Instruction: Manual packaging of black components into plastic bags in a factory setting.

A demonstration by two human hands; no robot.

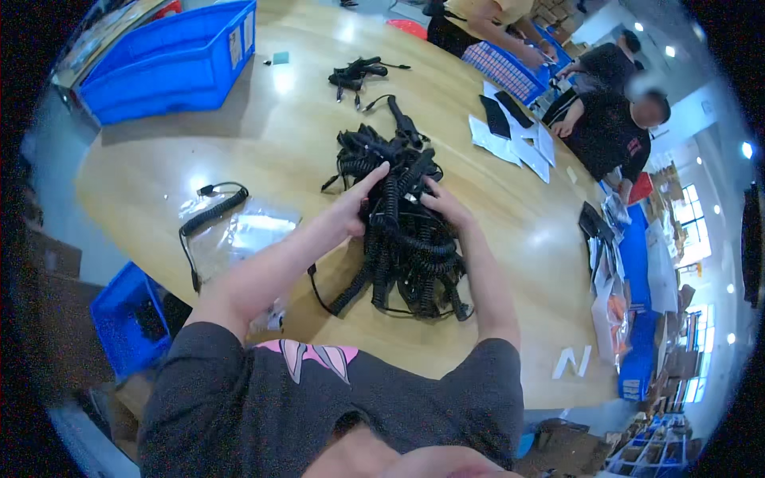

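A large tangled heap of black coiled cables (414, 247) lies on the wooden table in front of me. My left hand (362, 203) grips the heap from its left side, the thumb up along the coils and the other fingers partly hidden. From the right, my right hand (448, 204) closes on the same heap, with its fingertips sunk among the cables. One single coiled cable (213, 213) rests apart on the left, over clear plastic bags (259, 229). Beyond the heap is a smaller bunch of black cables (358, 73).
A blue bin (171, 68) stands at the table's far left; another blue bin (131, 319) sits lower, beside the near left edge. White sheets with black pouches (496, 117) lie at far right. Several people (602, 119) work beyond the table (526, 279). Packages (607, 295) line the right edge.
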